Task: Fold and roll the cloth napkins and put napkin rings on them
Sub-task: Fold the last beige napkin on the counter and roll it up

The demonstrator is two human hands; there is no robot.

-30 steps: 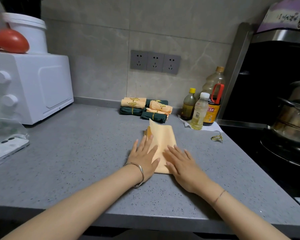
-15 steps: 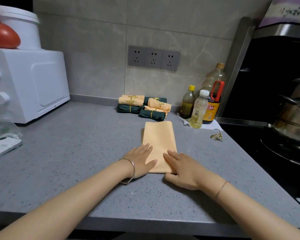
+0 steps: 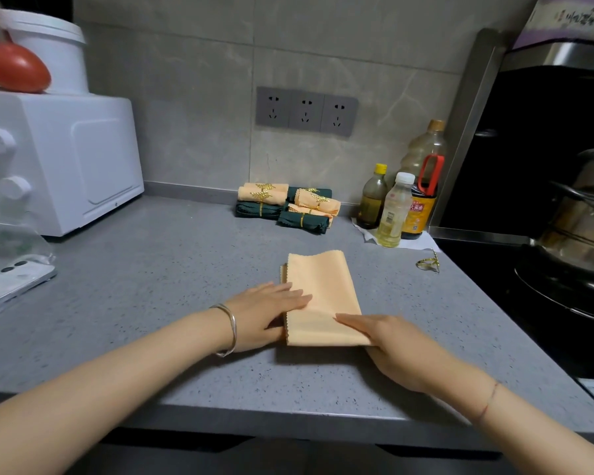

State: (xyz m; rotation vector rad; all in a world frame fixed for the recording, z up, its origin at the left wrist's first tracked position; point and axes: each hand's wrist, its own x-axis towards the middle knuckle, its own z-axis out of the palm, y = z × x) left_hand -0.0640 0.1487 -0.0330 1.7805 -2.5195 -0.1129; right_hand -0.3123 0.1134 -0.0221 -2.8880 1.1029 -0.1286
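Peach-orange cloth napkin [image 3: 319, 289], folded into a long rectangle with pinked edges, lies flat on the grey speckled stone countertop [image 3: 151, 286], its short near edge towards the person. A lower layer peeks out along its far left side.

The left hand [image 3: 264, 313], with a silver bangle [image 3: 228, 329] on the wrist, lies flat with its fingers straight and together. The fingertips rest on the napkin's left edge and the palm on the counter beside it; it grasps nothing. The right hand [image 3: 391, 344], with a thin red thread [image 3: 491, 399] round the wrist, is at the napkin's near right corner. Its fingers stretch out nearly straight across the near part of the cloth, pressing it down. The thumb is hidden, so I cannot tell whether it is tucked under the edge.

Against the back wall sits a pile of rolled napkins [image 3: 285, 207], some peach and some dark green, each bound by a gold ring. One loose gold leaf-shaped napkin ring [image 3: 427, 264] lies well to the right of the folded napkin, near the counter's right edge.

Three bottles [image 3: 395, 209] of oil and sauce stand on a white paper in the back right corner, under a grey triple wall socket [image 3: 306, 109]. On the left is a white countertop oven [image 3: 66, 159], with a red tomato [image 3: 18, 68] and a white plastic bucket [image 3: 48, 53] on top. A white phone [image 3: 11, 282] lies at the left edge. A steel pot [image 3: 583, 214] stands on the black hob to the right.
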